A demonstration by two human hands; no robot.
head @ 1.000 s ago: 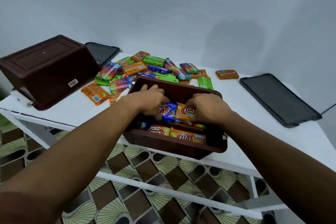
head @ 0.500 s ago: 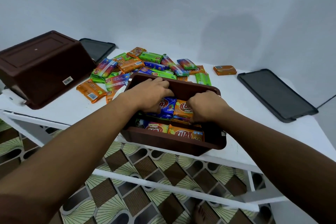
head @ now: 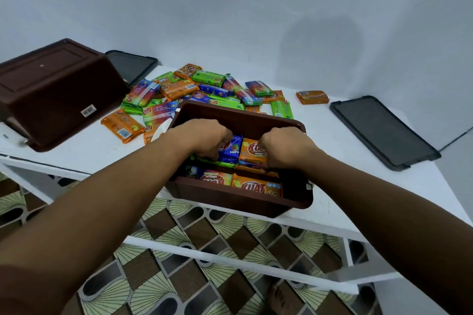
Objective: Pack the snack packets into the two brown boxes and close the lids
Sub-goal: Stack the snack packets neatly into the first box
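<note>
Curled fingers of the left hand (head: 204, 140) grip a blue packet (head: 231, 149), those of the right hand (head: 285, 148) an orange packet (head: 252, 152), both inside the open brown box (head: 240, 116) at the front edge of the white table (head: 358, 186). Far left, an overturned brown box (head: 51, 89) lies bottom up, one dark lid (head: 133, 66) behind it. Loose packets (head: 204, 89) are heaped just behind the open box. Right of them lie a lone orange packet (head: 312, 97) and a second dark lid (head: 384, 130).

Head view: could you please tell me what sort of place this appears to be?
Probably a room in a home: a plain white table against a bare wall, a patterned floor, and what looks like a bare foot below.
</note>
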